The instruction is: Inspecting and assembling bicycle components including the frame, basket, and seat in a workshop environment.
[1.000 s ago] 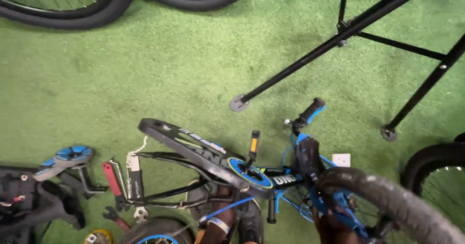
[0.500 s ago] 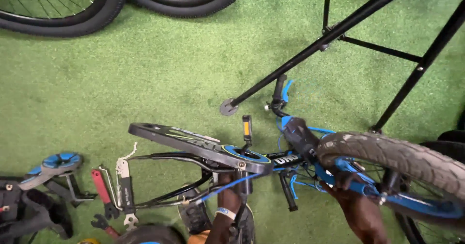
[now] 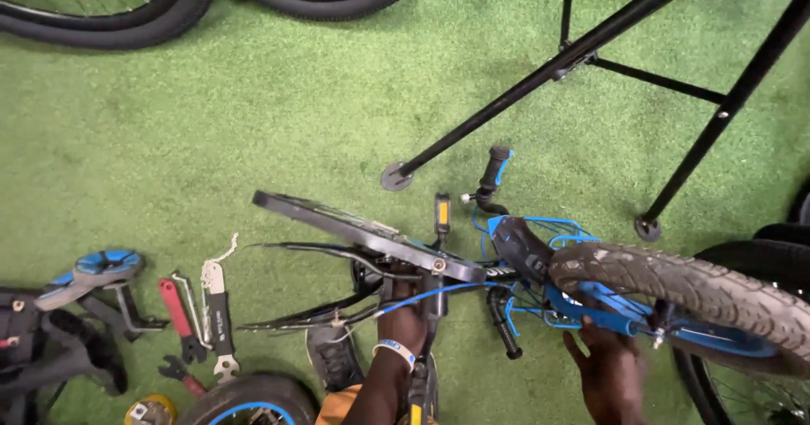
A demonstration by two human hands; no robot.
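Note:
A small blue and black bicycle [image 3: 472,269] lies upside down across the green turf, its black chain guard [image 3: 354,222] and a pedal with a yellow reflector [image 3: 441,211] facing up. My left hand [image 3: 403,319], with a blue-and-white wristband, grips the black frame near the crank. My right hand [image 3: 609,366] holds the blue fork under the knobby front tyre [image 3: 683,286]. A black handlebar grip [image 3: 495,167] points away from me, another [image 3: 506,336] toward me.
Hand tools, red-handled wrenches [image 3: 175,307] and a silver wrench [image 3: 216,303], lie at the left beside blue training wheels [image 3: 99,269]. A black repair stand [image 3: 582,54] spreads its legs at the upper right. Large bicycle tyres [image 3: 101,20] lie along the far edge; another small wheel [image 3: 245,400] is at the bottom.
The bicycle's front end has swung and the front tyre has come further into view at the right. My right hand has shifted onto the blue fork; my left stays on the frame.

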